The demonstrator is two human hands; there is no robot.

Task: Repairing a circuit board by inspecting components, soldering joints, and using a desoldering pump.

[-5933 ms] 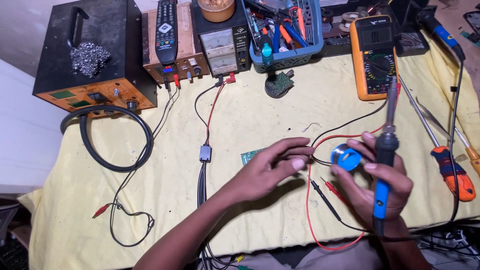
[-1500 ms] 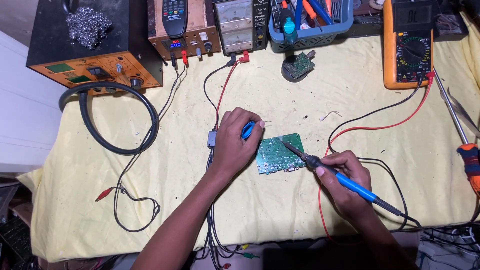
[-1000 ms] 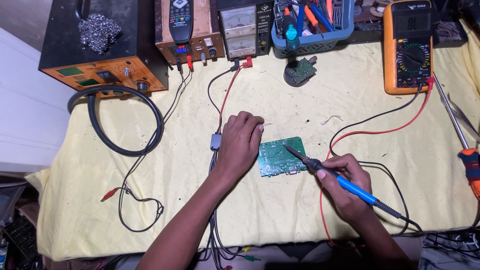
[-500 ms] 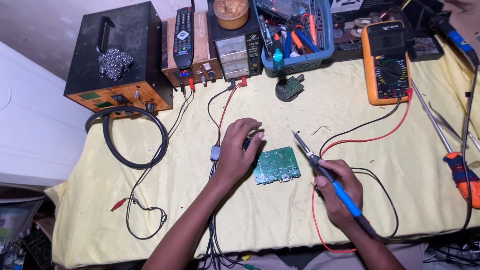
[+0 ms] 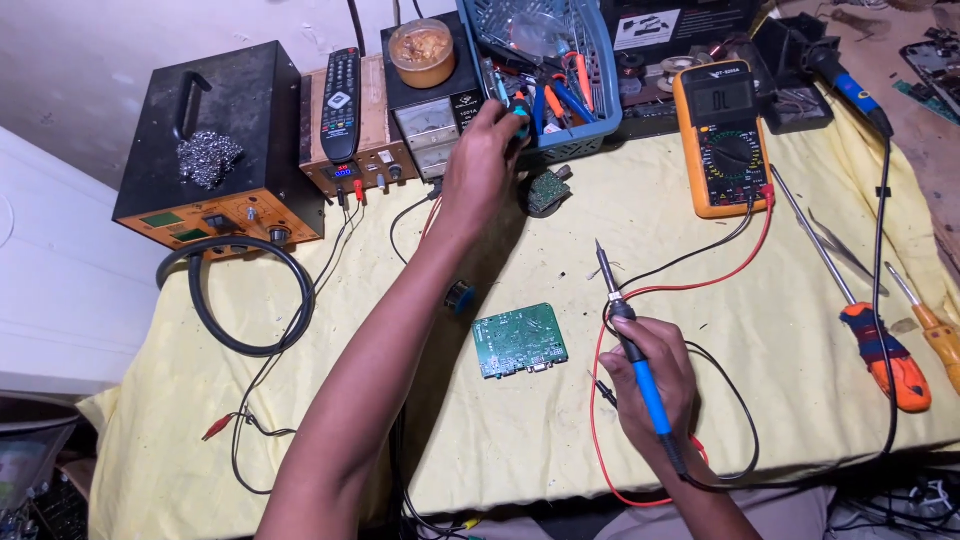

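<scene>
My left hand (image 5: pixel 482 150) reaches far across the yellow cloth to the front of the blue basket (image 5: pixel 590 95), and its fingers close around a teal-handled tool (image 5: pixel 521 110) standing there. My right hand (image 5: pixel 648 385) holds a blue-handled soldering iron (image 5: pixel 632 340) upright, with the tip pointing away from me and lifted off the cloth. A green circuit board (image 5: pixel 519 340) lies flat between my two arms, untouched. A small blue spool (image 5: pixel 460 297) peeks out from behind my left forearm.
An orange multimeter (image 5: pixel 722 135) with red and black leads sits at the back right. At the back left are a black box (image 5: pixel 215 150), a remote (image 5: pixel 341 90) and a meter unit (image 5: pixel 440 115). Two orange-handled screwdrivers (image 5: pixel 885 350) lie at the right. A black cable loop (image 5: pixel 245 300) lies at the left.
My left hand has left the area beside the circuit board and reached up to the blue basket. The soldering iron tip has lifted away from the board.
</scene>
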